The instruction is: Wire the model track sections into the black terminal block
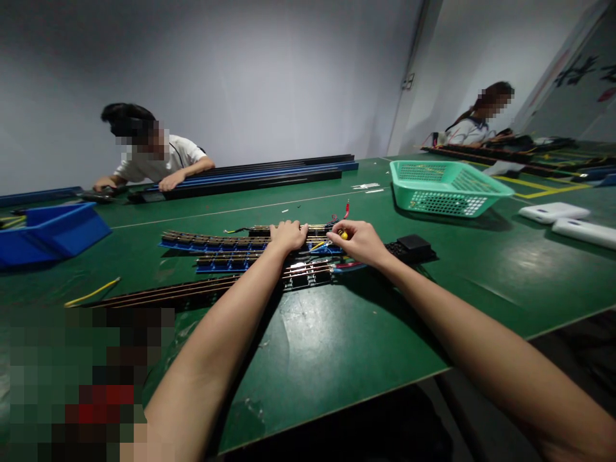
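My left hand (287, 236) lies palm down across blue strips (216, 242) that carry copper-coloured bars, its fingers stretched toward the far side. At the strips' right end, my right hand (359, 240) is closed in a pinch around a small yellow piece (344, 235); its kind I cannot make out. Just left of those fingers is a short yellow wire (317, 246). Nearer to me, a long black strip with thin copper bars (183, 292) passes under my left forearm. A red-tipped lead (347, 208) sticks up behind my right hand.
A green perforated basket (447, 189) stands at right, beside white devices (553, 212). A blue bin (52, 234) is at left, with a loose yellow wire (94, 293) nearer. Black rails (240, 183) lie before one person (158, 151); another person (474, 125) sits far right.
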The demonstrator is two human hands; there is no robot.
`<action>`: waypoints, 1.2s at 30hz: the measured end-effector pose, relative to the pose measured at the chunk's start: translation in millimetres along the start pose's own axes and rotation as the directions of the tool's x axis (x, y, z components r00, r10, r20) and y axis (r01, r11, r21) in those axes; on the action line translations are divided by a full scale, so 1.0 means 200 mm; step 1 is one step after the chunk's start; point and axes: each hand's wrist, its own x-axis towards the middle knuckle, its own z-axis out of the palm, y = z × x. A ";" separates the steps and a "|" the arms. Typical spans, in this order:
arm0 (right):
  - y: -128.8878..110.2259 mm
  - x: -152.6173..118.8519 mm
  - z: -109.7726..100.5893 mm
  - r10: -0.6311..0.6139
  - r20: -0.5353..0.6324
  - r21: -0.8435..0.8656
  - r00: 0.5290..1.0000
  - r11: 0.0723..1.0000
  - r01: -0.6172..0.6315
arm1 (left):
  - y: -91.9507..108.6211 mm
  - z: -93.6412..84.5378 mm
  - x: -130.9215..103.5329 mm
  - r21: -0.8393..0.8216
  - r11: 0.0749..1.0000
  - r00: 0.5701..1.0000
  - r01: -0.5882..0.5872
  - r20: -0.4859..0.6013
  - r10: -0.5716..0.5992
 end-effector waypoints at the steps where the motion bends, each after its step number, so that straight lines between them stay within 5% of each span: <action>1: 0.00 0.01 0.00 0.086 -0.056 0.100 0.995 0.992 -0.080 | 0.00 0.00 0.00 0.001 1.000 1.000 -0.001 0.002 0.001; 4: -0.03 0.04 -0.02 0.429 -0.188 0.505 0.884 0.814 -0.288 | 0.00 0.00 0.00 0.003 1.000 1.000 0.005 0.007 -0.005; 6: -0.07 0.05 -0.06 0.530 -0.200 0.660 0.824 0.695 -0.287 | 0.00 -0.01 0.00 0.004 1.000 1.000 0.008 0.010 -0.008; 10: -0.19 -0.06 -0.17 0.423 -0.216 0.707 0.880 0.690 -0.158 | 0.00 0.00 0.00 0.009 1.000 1.000 0.014 0.020 -0.015; 14: -0.34 -0.31 -0.24 0.367 -0.178 0.714 0.913 0.687 -0.136 | 0.00 0.00 0.01 0.008 1.000 1.000 0.015 0.019 -0.015; 22: -0.41 -0.67 -0.21 0.284 -0.068 0.696 0.956 0.700 -0.158 | 0.00 0.01 0.01 0.005 1.000 1.000 0.022 0.015 -0.022; 26: -0.35 -0.67 -0.16 0.272 -0.038 0.658 0.962 0.731 -0.180 | 0.00 0.01 0.01 0.008 1.000 1.000 0.016 0.016 -0.016; 30: -0.31 -0.66 -0.10 0.140 -0.015 0.464 0.990 0.878 -0.117 | 0.00 0.01 0.00 0.007 1.000 1.000 0.013 0.013 -0.013; 33: -0.27 -0.69 -0.05 -0.017 0.026 0.150 1.000 0.989 0.013 | 0.00 0.01 0.00 0.007 1.000 1.000 0.013 0.013 -0.013; 36: -0.22 -0.72 -0.01 -0.236 0.084 -0.126 0.968 0.961 0.245 | 0.01 0.00 0.00 0.012 1.000 1.000 0.014 0.017 -0.014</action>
